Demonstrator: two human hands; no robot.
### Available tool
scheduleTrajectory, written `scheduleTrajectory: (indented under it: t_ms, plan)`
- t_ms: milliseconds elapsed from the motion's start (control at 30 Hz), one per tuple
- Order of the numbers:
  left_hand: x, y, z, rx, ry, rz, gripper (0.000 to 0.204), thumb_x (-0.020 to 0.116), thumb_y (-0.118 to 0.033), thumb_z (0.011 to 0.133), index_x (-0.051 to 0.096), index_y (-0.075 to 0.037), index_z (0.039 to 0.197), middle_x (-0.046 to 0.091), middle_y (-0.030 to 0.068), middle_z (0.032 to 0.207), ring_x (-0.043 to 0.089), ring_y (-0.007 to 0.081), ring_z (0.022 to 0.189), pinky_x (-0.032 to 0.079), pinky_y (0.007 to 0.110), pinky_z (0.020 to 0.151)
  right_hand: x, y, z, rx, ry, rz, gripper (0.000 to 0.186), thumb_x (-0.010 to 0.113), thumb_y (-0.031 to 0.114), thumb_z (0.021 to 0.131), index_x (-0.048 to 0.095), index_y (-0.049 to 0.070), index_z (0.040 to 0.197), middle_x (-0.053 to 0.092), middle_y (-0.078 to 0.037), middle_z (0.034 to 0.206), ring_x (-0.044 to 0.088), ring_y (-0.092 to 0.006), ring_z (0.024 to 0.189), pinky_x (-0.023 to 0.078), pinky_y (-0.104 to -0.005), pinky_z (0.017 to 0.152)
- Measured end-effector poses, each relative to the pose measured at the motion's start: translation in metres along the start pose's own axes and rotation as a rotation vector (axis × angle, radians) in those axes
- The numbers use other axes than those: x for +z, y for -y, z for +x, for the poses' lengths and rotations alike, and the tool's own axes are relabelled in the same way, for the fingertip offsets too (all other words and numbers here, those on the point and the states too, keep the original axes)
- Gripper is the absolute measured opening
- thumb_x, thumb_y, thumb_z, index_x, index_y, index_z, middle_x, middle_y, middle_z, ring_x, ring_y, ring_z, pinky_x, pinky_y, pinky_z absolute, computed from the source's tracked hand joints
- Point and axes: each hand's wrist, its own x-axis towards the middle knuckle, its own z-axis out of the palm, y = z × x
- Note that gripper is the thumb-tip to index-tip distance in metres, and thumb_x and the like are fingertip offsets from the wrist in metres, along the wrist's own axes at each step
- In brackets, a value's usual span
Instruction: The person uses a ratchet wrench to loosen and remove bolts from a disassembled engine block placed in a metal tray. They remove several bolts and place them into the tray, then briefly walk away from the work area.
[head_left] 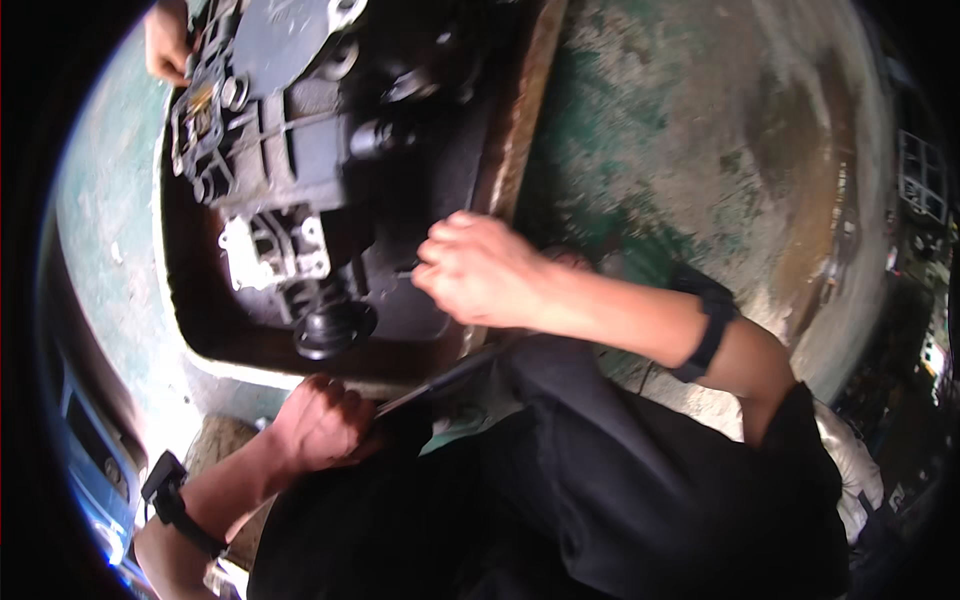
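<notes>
Below the near rim of a tray, my left hand [325, 425] is closed in a fist around one end of a long thin rod-like tool [440, 382]. The tool slants up to the right across my lap; its exact kind does not show. My right hand [480, 270] hangs over the tray's right side with its fingers curled together. A small dark tip shows by those fingers, too small to name. Left of it, inside the tray, lies a large engine or gearbox casing [310, 150] with a pale metal bracket [275, 248] and a round black pulley-like part [330, 330] at its near end.
The deep tray [515, 130] has a worn, rusty rim and a dark oily inside. Another person's hand [168, 45] touches the casing's far left edge. Worn green-painted floor [660, 120] surrounds the tray. A blue object [95, 430] stands at the far left.
</notes>
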Motion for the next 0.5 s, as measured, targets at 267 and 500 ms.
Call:
scheduleTrajectory:
  t_ms: [267,500]
  plan:
    - [-0.010,0.029,0.027,-0.117,-0.074,0.055,0.032,0.068,-0.036,0.073,0.063,-0.005,0.081,0.064,0.0112,0.069,0.062,0.0303,0.062,0.049,0.041,0.062,0.132,-0.017,0.038,-0.135,0.627,-0.281,0.022,0.060,0.031,0.077,0.073,0.013,0.079,0.070,-0.012,0.083,0.067,-0.0312,0.082,0.048,-0.0458,0.070]
    - [0.020,0.047,0.003,-0.150,-0.091,0.042,0.034,0.072,-0.032,0.071,0.065,-0.004,0.089,0.063,0.0101,0.068,0.061,0.0302,0.060,0.049,0.041,0.060,0.137,-0.018,0.023,0.040,0.358,-0.163,0.020,0.067,0.027,0.064,0.070,0.008,0.070,0.068,-0.017,0.079,0.067,-0.0361,0.079,0.053,-0.0488,0.066]
